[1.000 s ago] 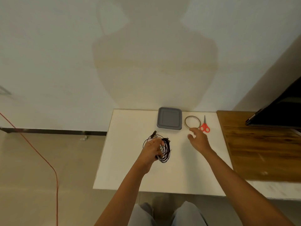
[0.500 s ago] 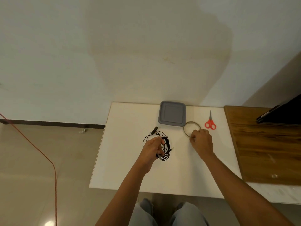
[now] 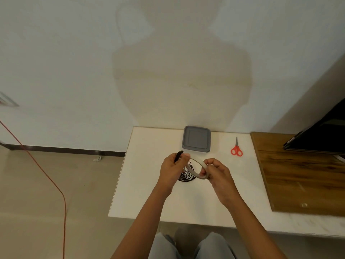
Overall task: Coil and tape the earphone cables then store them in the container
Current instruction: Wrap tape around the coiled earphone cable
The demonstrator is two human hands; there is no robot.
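Holding the tape roll [image 3: 199,162] close by the coiled earphone cable [image 3: 186,177] above the worktop [image 3: 147,186].
Left hand [image 3: 172,170] fingers clench the coil; right hand [image 3: 219,175] fingers pinch the roll. Best to keep the loops bunched tight, find the tape's free end, then wrap across them. The lidded container [image 3: 196,140] and scissors [image 3: 236,150] lie behind.
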